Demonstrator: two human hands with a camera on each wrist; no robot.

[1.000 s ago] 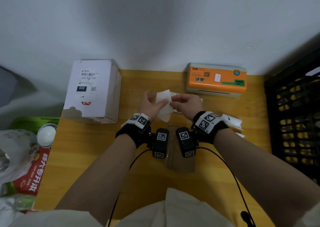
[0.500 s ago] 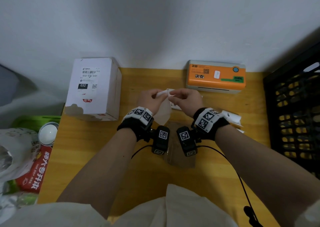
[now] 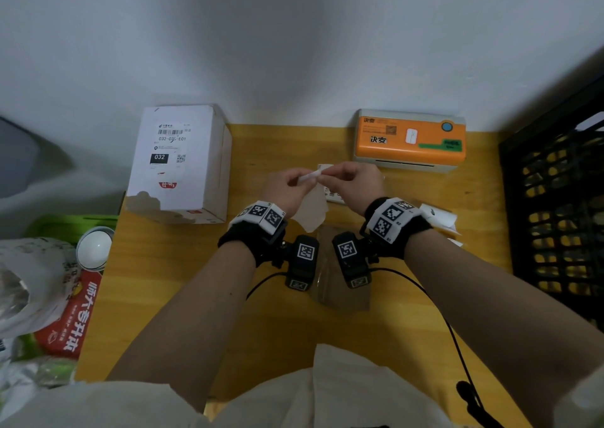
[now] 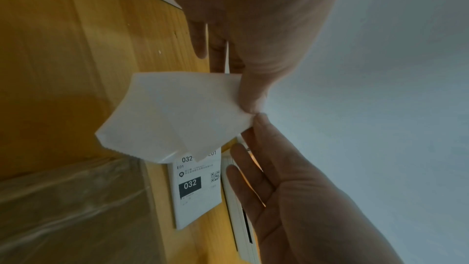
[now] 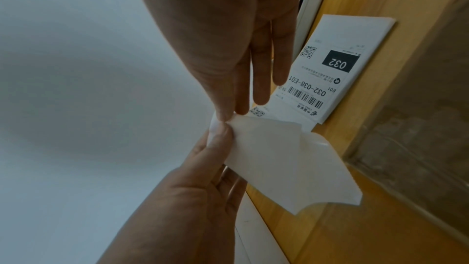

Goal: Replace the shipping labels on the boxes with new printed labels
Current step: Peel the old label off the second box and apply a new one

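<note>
Fingertips (image 4: 250, 105) of both hands meet at a single corner of a printed shipping label (image 4: 177, 115), thumb against forefinger on each side, while the other fingers stand straight and spread clear of the paper. The left hand (image 3: 287, 189) and the right hand (image 3: 353, 179) are raised together above the table (image 3: 170, 264), just below the middle of the head view.

A second ago the sheet was held broad and flat toward the camera. Now it is turned nearly edge-on, and both wrist views show it fanning into two layers from the pinched corner. I judge that the sticker is starting to come off its backing paper, so a new label is close to ready, though none is being applied yet.

Below the pinch the sheet hangs free and touches nothing. Under it, flat on the table, lies a stack of printed labels (image 5: 327, 63) reading 032-038-E01, just in front of the orange label printer (image 3: 410, 140) at the upper right.

The white box (image 3: 178, 163) it is presumably meant for stands well apart at the upper left, with a label (image 3: 170, 146) on its top face. Whether that one is old or new I cannot tell. A clear plastic sleeve (image 3: 340, 284) lies between the wrists, and a black crate (image 3: 555, 215) fills the right edge.
</note>
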